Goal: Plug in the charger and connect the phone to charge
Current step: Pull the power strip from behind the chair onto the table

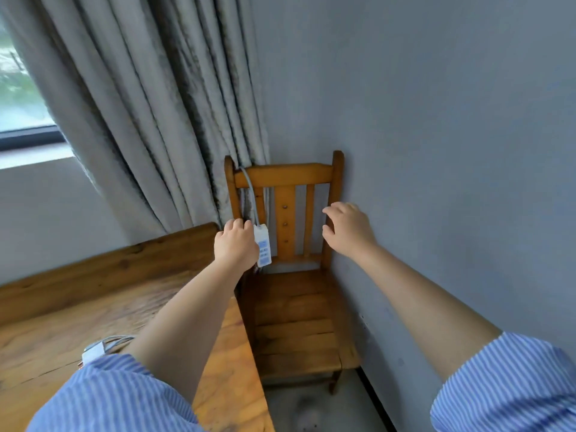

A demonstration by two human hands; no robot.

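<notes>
A white power strip [262, 246] hangs by its grey cable [251, 194] from the top rail of a wooden chair [299, 307]. My left hand [236, 244] is closed on the strip's left edge. Off to the right, my right hand [347, 227] hovers with fingers spread near the chair's right back post, holding nothing. A white charger with its coiled cable [103, 346] lies on the wooden table [62, 307], partly hidden by my left sleeve. No phone is in view.
The chair stands in the room's corner against a grey wall [452, 151]. A grey curtain [149, 104] hangs behind it beside a window [18, 88]. The table's right edge runs close along the chair seat.
</notes>
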